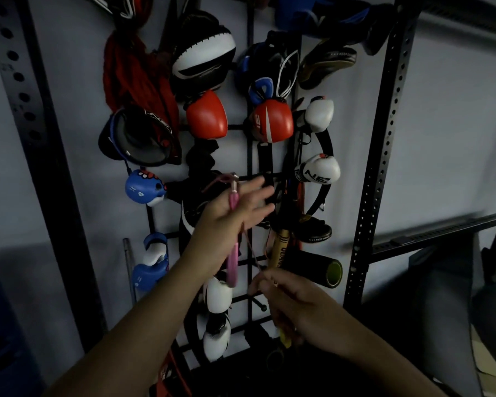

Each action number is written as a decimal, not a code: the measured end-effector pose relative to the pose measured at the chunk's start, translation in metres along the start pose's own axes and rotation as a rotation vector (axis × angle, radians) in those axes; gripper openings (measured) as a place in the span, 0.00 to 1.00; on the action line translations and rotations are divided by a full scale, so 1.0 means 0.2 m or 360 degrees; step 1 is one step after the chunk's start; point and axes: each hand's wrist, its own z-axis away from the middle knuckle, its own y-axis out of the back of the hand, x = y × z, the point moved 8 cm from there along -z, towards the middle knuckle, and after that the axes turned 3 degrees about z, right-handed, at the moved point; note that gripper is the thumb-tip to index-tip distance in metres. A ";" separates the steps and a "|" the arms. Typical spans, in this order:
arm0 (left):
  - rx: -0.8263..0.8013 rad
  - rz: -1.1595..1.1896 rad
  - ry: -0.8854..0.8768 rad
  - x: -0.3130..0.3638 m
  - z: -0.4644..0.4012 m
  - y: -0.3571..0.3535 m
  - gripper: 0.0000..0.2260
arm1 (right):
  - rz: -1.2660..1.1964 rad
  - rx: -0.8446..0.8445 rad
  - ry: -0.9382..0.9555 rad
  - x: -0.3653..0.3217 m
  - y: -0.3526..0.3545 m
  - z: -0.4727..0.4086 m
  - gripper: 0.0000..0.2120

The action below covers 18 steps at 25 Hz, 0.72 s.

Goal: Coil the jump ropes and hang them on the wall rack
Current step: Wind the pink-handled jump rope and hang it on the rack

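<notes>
Left hand point(235, 213), fingers spread, carries the pink jump rope point(233, 253) hanging lengthwise just below the wall rack point(252, 156), while my right hand point(295, 308) pinches its cord lower down.

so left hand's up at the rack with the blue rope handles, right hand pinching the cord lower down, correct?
Not blue: in the head view the rope handles at the left hand are pink. The rest stands: the right hand pinches the cord lower down, before the rack.
</notes>
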 end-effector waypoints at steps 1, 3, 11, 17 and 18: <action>-0.0077 -0.0281 0.0041 -0.04 0.02 -0.01 0.16 | 0.0130 0.0046 0.0058 -0.06 0.04 0.00 0.11; -0.0181 -0.0634 0.0130 -0.10 0.07 -0.04 0.13 | 0.0324 0.0155 0.0191 -0.17 0.13 0.00 0.11; -0.0417 -0.0229 0.0339 -0.13 0.12 -0.13 0.17 | 0.0278 0.0751 0.0191 -0.24 0.51 -0.09 0.08; -0.0357 0.0014 0.0404 -0.15 0.12 -0.09 0.17 | 0.0117 0.0423 0.0162 -0.21 0.44 -0.11 0.11; -0.0381 0.0006 0.0445 -0.16 0.13 -0.10 0.19 | 0.0152 0.0455 0.0172 -0.21 0.45 -0.11 0.11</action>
